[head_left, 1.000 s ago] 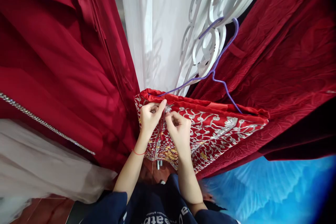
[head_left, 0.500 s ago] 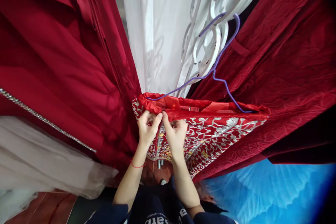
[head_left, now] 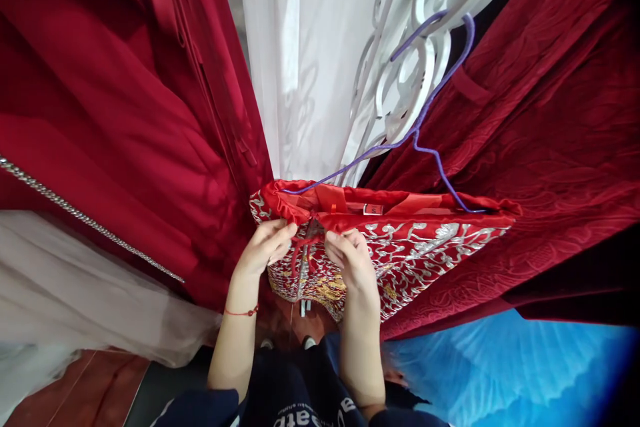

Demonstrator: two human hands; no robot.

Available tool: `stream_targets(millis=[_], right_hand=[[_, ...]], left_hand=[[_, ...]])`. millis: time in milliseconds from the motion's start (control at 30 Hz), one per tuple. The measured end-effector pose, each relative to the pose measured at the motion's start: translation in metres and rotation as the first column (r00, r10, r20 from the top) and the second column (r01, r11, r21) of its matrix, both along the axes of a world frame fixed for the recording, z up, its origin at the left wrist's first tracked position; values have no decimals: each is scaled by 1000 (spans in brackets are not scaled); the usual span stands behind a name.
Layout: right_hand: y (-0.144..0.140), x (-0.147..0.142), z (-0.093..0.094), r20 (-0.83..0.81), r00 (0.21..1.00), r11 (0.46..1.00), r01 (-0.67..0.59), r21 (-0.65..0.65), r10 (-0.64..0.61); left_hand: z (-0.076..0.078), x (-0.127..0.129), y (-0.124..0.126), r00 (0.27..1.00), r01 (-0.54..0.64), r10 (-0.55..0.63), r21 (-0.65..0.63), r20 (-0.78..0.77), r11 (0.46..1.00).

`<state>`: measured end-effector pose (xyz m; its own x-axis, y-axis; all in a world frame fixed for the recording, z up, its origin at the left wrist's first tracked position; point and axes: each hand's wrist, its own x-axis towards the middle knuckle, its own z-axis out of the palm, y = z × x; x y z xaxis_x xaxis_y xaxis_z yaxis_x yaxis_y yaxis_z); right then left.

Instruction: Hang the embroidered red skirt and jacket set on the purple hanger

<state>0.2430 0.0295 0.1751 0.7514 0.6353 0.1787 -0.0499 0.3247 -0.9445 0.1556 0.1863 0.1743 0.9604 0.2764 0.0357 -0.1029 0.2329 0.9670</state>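
Observation:
A red garment (head_left: 400, 240) with silver and gold embroidery and a shiny red lining hangs from a purple wire hanger (head_left: 425, 113). Its upper edge lies open toward me, and a small label marked S (head_left: 373, 209) shows inside. My left hand (head_left: 267, 243) pinches near the upper edge, left of the back seam. On the other side of that seam, my right hand (head_left: 350, 253) pinches too. A thin red cord (head_left: 304, 240) runs between the two hands, with its loose part hanging down the embroidery. The cord's ends are partly hidden by my fingers.
The hanger hooks on a white scrollwork metal rack (head_left: 407, 87). Dark red gowns (head_left: 100, 113) hang at left, and a textured red gown (head_left: 560, 113) at right. White fabric (head_left: 325, 47) is behind; blue pleated fabric (head_left: 500, 367) lies at lower right.
My hands have moved apart, left hand to the left and right hand to the right, and slightly down. The red cord now shows between them. The hanger has shifted slightly right in view.

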Motion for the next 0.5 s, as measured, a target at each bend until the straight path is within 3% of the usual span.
stream_targets(millis=[67, 133, 200, 267, 333, 400, 433, 500], right_hand=[[-19, 7, 0, 118, 985, 978, -103, -180, 125], [-43, 14, -2, 221, 951, 909, -115, -400, 217], [-64, 22, -9, 300, 929, 829, -15, -559, 218], [-78, 27, -16, 358, 917, 760, 106, -642, 175], [-81, 27, -19, 392, 907, 729, 165, -664, 153], [-73, 23, -17, 431, 897, 756, 213, -619, 101], [-66, 19, -13, 457, 888, 779, 249, -575, 53], [-49, 11, -4, 506, 861, 820, 332, -466, -61]], left_hand=[[-6, -8, 14, 997, -60, 68, 172, -40, 983], [-13, -16, 31, 978, -166, 197, 329, -65, 930], [-23, -24, 46, 939, -289, 340, 424, -49, 859], [-32, -29, 57, 911, -345, 410, 470, -40, 812], [-35, -31, 58, 911, -340, 412, 517, -27, 785], [-30, -29, 50, 905, -368, 422, 593, 53, 716], [-24, -28, 42, 889, -416, 437, 635, 134, 651], [-7, -23, 24, 806, -575, 467, 673, 365, 465]])
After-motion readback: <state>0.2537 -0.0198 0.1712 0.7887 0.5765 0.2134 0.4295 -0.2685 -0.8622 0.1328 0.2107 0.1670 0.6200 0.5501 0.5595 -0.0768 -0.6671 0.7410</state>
